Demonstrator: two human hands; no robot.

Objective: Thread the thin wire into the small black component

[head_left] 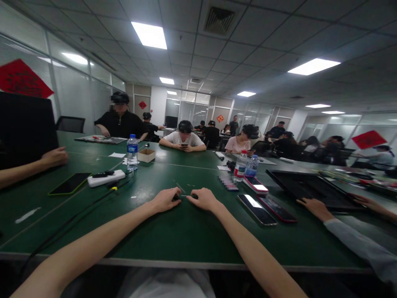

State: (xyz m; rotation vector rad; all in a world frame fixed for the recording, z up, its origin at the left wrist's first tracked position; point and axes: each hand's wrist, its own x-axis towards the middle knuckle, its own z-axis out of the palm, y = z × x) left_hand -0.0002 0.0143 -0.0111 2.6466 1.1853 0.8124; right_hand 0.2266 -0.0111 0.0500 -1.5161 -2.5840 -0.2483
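Both hands rested on the green surface (186, 231), stretched well forward, with a thin wire-like strip (185, 195) spanning the short gap between them. The left hand (165, 200) had its fingers curled down onto a small dark piece (175, 197) at the strip's left end; the right hand (205, 199) pinched a similar dark piece (194, 196) at the strip's right end. Both sets of fingers were closed to a narrow pinch, though the exact contact was too small to confirm. The strip appeared very light, slender and probably flexible, so it was judged liable to bend or slip if gripped along its middle; the dark end pieces offered the firmer hold. To the right of the strip lay two phones (257, 209) side by side, with two water bottles (240, 165) beyond them. To the left of the strip a white power strip (106, 178) and another phone (70, 183) lay well apart. Other people's hands rested on the surface at both sides.
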